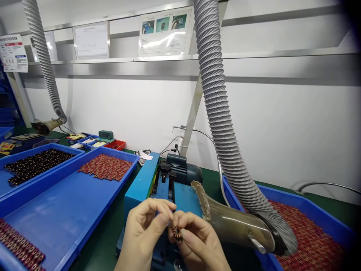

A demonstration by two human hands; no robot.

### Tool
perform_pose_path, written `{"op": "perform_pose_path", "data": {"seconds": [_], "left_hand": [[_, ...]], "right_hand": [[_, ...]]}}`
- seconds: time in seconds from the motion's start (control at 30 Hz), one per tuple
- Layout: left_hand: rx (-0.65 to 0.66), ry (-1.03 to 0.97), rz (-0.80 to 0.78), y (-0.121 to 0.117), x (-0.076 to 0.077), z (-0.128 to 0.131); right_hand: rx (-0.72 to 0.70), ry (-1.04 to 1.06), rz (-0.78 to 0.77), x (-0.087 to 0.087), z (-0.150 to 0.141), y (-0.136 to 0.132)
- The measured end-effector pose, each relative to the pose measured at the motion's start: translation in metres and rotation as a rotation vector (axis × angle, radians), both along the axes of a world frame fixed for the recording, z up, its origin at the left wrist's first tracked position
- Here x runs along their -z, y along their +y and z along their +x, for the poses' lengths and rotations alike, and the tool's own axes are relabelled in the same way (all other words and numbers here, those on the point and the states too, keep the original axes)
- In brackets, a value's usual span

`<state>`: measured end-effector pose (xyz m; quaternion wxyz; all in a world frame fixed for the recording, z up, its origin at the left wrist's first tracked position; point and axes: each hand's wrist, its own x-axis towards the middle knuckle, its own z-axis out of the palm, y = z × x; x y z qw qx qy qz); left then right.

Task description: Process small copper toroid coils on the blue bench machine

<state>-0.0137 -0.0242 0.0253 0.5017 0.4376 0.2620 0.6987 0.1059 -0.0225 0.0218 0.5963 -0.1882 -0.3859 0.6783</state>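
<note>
Both my hands are raised close together over a blue machine. My right hand pinches a small ring-shaped coil wound with copper and dark wire. My left hand sits just beside it, its fingertips bunched against the right fingers. Whatever those left fingertips pinch is too small or too hidden to tell. Behind my hands stand the blue machine and its dark teal electric motor. A tan suction nozzle with a ragged mouth lies close to the right of my right hand.
Blue trays hold rows of red rings, dark rings and more rings at lower left. A blue tray at right holds a heap of red rings. Ribbed grey ducts hang down the white wall.
</note>
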Motion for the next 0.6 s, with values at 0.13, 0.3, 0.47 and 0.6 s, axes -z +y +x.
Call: {"op": "perform_pose_path", "data": {"seconds": [0.13, 0.3, 0.47, 0.6], "left_hand": [[-0.070, 0.053, 0.040, 0.001, 0.000, -0.007], [-0.054, 0.403, 0.138, -0.007, -0.007, -0.007], [-0.098, 0.424, 0.147, -0.008, -0.008, 0.001], [-0.034, 0.217, 0.088, -0.004, -0.005, 0.002]], "right_hand": [[-0.025, 0.096, -0.055, 0.002, 0.001, 0.002], [0.000, 0.145, -0.098, 0.003, 0.001, 0.001], [0.022, 0.084, -0.047, 0.005, -0.001, 0.001], [0.053, 0.045, -0.028, 0.004, -0.004, 0.000]]}}
